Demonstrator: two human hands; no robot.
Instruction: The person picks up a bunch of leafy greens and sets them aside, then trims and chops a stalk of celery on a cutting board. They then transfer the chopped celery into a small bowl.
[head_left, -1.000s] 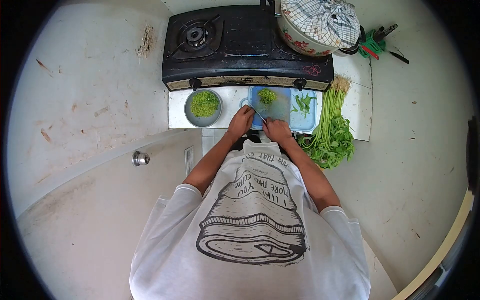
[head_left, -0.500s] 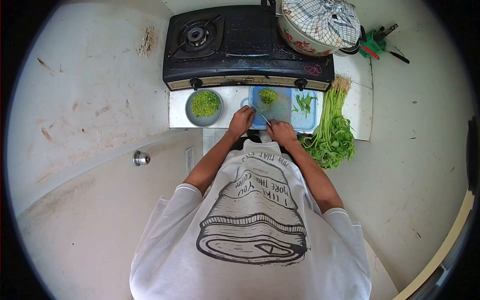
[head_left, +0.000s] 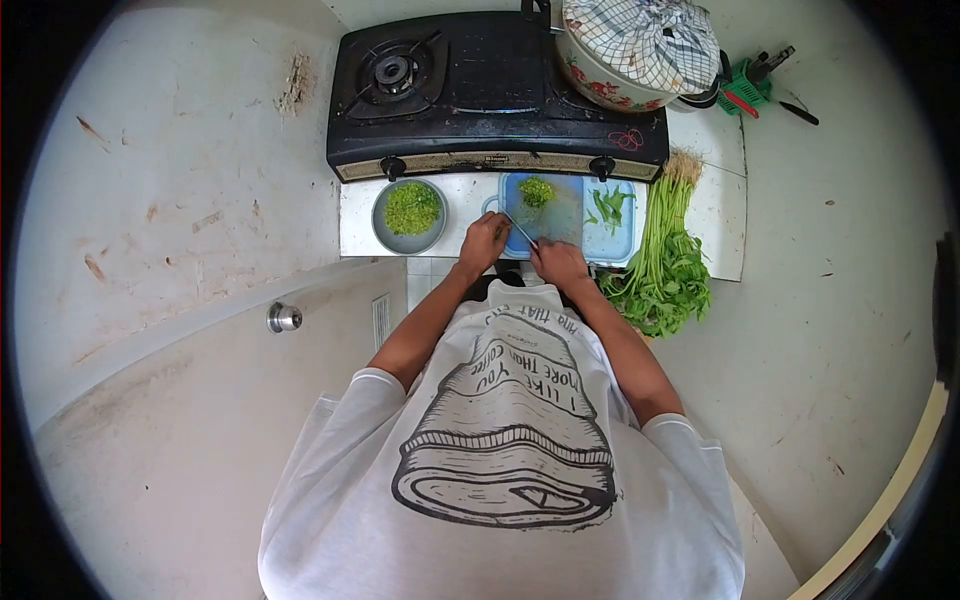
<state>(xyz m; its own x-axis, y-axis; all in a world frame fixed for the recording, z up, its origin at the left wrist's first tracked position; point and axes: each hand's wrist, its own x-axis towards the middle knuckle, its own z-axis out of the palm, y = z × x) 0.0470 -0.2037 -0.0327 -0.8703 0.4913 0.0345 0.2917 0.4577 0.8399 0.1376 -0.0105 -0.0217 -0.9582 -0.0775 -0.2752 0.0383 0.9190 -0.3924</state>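
Observation:
My right hand (head_left: 562,264) is closed round the handle of a knife (head_left: 522,232), whose blade slants up and left over the front left of a blue cutting board (head_left: 562,230). Beside the blade's tip, at the board's left edge, my left hand (head_left: 486,241) has its fingers curled together; whatever they pinch is too small or hidden. A small heap of chopped greens (head_left: 536,191) lies at the back of the board. Several cut green leaves (head_left: 609,206) rest on its right part.
A grey bowl (head_left: 379,237) of chopped greens stands left of the board. To the right, a bunch of leafy greens (head_left: 672,225) hangs over the counter's edge. Behind are a black gas stove (head_left: 495,125), a cloth-covered pot (head_left: 610,92) and a green basket (head_left: 742,88) with utensils.
My right hand and the knife have shifted slightly to the left, toward my left hand. The left hand, the greens and the bowl look nearly the same.

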